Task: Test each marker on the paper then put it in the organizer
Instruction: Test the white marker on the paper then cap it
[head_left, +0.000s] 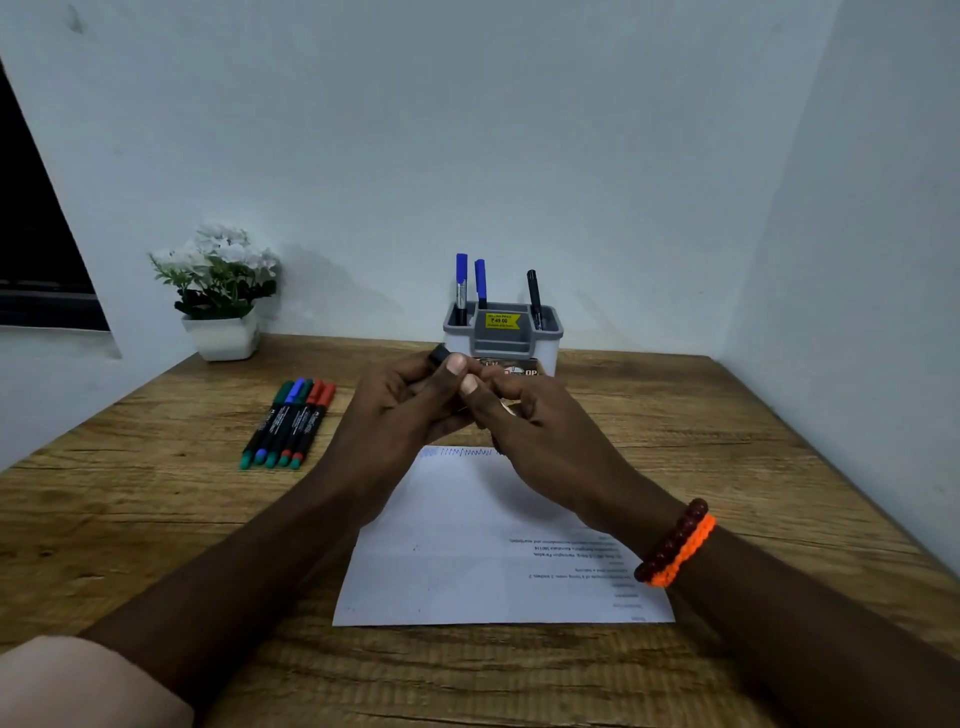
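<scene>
The black marker (441, 358) sits above the paper (467, 545), between both hands, only its dark end showing. The left hand (400, 410) curls its fingers round the barrel; the right hand (524, 415) pinches the other end (cap or body, I cannot tell). It looks light, stiff and smooth, best held mid-barrel. Beyond stands the grey organizer (503, 332) holding three markers; five markers (288, 423) lie left on the counter (156, 519), beside a potted plant (221, 291)

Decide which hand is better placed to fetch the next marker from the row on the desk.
Left, probably: the row of markers lies on the left hand's side; the right hand would cross over.
</scene>
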